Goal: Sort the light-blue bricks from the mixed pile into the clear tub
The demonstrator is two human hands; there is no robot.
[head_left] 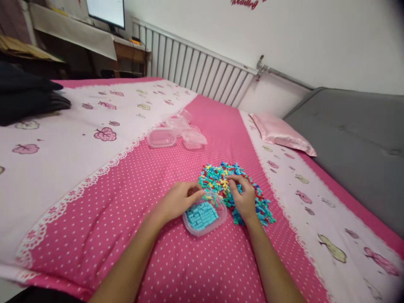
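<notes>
On a bed [120,189] spread with pink dotted cloth, we bend both hands over small toy bricks. Our left hand [183,197] curves against a clear plastic container [201,232], touching it at about eleven o'clock on its rim; the gap between thumb and fingers is narrow, and we cannot tell whether they pinch the wall. Inside, light-blue bricks [202,215] sit packed in neat rows. From the container, a loose pile of mixed bricks [217,179] in blue, green, red and yellow spreads toward one o'clock. Over it we hold our right hand [244,198], fingers bent and thumb near the forefinger; whether a brick lies between them we cannot tell. At eleven o'clock, beyond the pile, we see more clear containers [162,139] grouped together on the pink cloth. A pink pillow [279,134] rests at two o'clock beside a grey padded headboard [353,122], and dark folded fabric [28,94] lies at ten.
</notes>
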